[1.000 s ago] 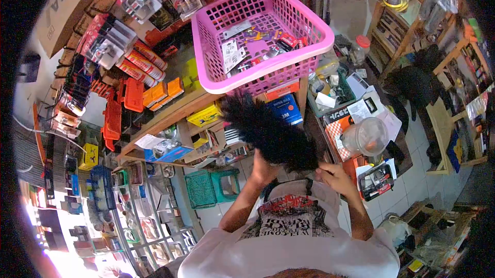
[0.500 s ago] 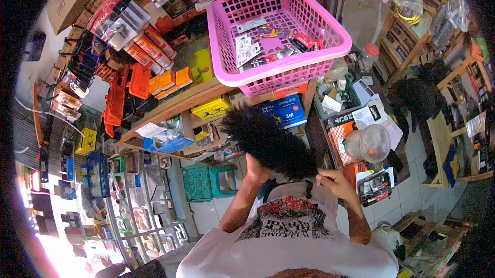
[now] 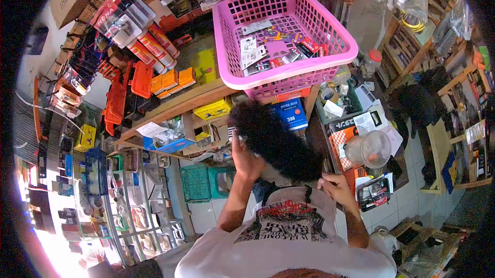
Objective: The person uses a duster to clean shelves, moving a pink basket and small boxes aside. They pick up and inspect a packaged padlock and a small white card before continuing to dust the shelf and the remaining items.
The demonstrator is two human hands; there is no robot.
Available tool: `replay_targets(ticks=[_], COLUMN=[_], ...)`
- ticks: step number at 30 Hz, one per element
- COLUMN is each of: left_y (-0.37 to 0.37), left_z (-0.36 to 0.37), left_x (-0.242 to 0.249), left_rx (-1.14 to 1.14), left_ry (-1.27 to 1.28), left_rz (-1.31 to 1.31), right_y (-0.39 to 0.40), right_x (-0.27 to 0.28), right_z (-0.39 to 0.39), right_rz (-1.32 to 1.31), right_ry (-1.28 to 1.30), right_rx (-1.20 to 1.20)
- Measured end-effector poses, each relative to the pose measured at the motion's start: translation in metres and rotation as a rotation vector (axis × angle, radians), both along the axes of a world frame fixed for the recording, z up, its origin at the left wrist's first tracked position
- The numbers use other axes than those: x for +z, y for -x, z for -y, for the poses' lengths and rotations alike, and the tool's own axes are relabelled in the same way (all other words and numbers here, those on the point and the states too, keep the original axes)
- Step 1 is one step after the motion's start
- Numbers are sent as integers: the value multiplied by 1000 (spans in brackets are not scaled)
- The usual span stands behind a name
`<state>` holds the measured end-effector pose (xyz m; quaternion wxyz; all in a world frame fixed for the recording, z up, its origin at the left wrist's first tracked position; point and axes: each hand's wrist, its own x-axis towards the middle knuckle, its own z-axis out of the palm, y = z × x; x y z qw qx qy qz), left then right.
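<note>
- Duster (image 3: 278, 144), black and bushy, slants near the basket (image 3: 289, 76).
- Left hand (image 3: 247, 163) touches its side; fingers hidden, I cannot tell how wide.
- Right hand (image 3: 337, 188) pinches its lower end.

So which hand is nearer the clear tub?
Right. The right hand is below and left of the clear tub in view; the left hand is farther left, by the black duster.

Black fluffy duster (image 3: 276, 141): slants from far left to near right, between both hands
Left hand (image 3: 246, 162): against the duster's near left side
Right hand (image 3: 335, 188): fingers curled at its near right end
Pink basket (image 3: 289, 76): far side, on the bench (image 3: 175, 113), packaged goods (image 3: 251, 51) inside
Clear tub (image 3: 375, 149): right, beside papers (image 3: 393, 140)
</note>
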<state>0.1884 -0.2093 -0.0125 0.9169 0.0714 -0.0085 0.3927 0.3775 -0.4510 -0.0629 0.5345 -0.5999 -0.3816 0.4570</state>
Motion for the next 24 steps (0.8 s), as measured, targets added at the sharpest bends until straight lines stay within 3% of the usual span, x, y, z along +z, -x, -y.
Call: replay_targets(ticks=[1,4,6,8,9,12,13,16,19,22,24], left_y=[0,-6,-3,-9,-2,-2,-4,-10,-6,-26,-18], left_z=[-2,-1,-2,0,1,-10,-5,-3,-8,-8,-22], left_x=[1,8,4,40,33,-11,3,12,-1,46,10], left_rx=[-77,57,-9,139,106,-41,-71,-16,0,190,102], left_ry=[38,346,415,-60,-222,-183,-5,-107,-96,-7,-84], left_rz=[191,265,261,-398,-348,-8,90,7,-306,-128,-134], right_y=[0,-4,-4,-7,-9,-10,-12,-15,-15,-18,-22], right_x=[-3,-7,-3,2,3,-16,-19,-22,-17,-6,-22], right_z=[1,4,4,5,5,8,9,10,11,8,13], right_rz=[1,22,52,19,3,79,80,83,80,63,55], right_ry=[1,5,4,41,57,21,2,-16,54,85,37], right_rx=[16,21,-20,24,46,11,24,74,86,72,146])
